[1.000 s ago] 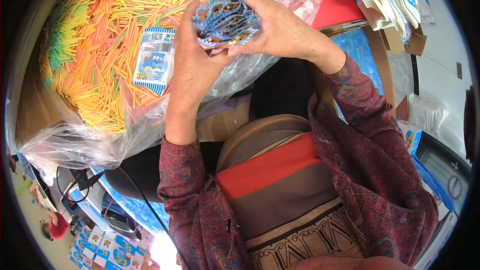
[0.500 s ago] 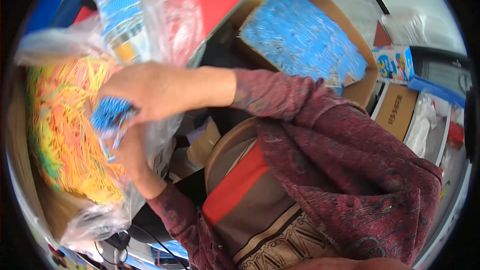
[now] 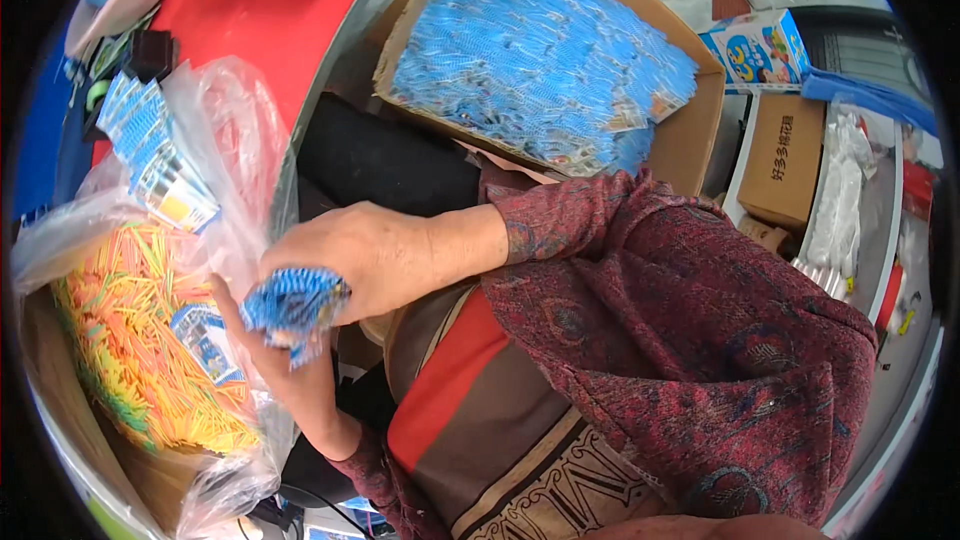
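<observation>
A bundle of small blue packets (image 3: pixel 297 302) is between my two hands. My right hand (image 3: pixel 365 250) is closed over its upper side. From below, my left hand (image 3: pixel 295 385) cups the bundle, one finger stretched up along its left side; the other left fingers are mostly hidden. To the left stands a carton lined with clear plastic, full of thin yellow, orange and pink sticks (image 3: pixel 150 340). On those sticks lies a single blue-and-white packet (image 3: pixel 208 342), beside my left hand. A fanned row of similar packets (image 3: pixel 160 155) rests on the plastic bag (image 3: pixel 235 140) at the carton's far side.
A large open carton (image 3: pixel 712 110) heaped with blue packets (image 3: pixel 540 50) stands at the far side. A red tabletop (image 3: pixel 270 20) lies at the far left. On the right are a closed brown box (image 3: pixel 785 160), a blue-and-white box (image 3: pixel 757 48) and clear plastic wrapping (image 3: pixel 840 200).
Both hands have moved right and nearer to me with the bundle, away from over the sticks. The packet on the sticks now shows clearly. The whole view has shifted.
</observation>
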Tool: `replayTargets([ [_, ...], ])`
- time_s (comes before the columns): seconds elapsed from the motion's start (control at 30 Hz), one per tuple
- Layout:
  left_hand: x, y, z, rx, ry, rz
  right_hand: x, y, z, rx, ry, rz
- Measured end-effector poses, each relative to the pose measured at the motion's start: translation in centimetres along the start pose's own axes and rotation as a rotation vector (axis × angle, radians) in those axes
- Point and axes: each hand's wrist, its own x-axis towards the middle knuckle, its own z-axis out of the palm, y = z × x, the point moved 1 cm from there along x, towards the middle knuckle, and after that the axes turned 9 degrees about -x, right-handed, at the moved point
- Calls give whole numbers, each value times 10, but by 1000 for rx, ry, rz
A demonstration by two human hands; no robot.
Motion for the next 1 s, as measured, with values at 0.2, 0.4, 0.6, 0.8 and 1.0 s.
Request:
replayTargets([
  [0.2,36,19,48,-244,-216,-50,-43,11,-70,160,125,462],
  [0.4,70,18,47,-607,-345,57,-166,7,-193,-26,490,975],
  [0.6,73,0,51,-703,-362,-11,-288,9,-236,-59,841,1121],
  [0.8,68,-10,50,-692,-370,-54,-363,44,-197,112,974,1343],
  [1.0,66,-9,53,-677,-337,-77,-392,90,-191,256,1041,1249],
])
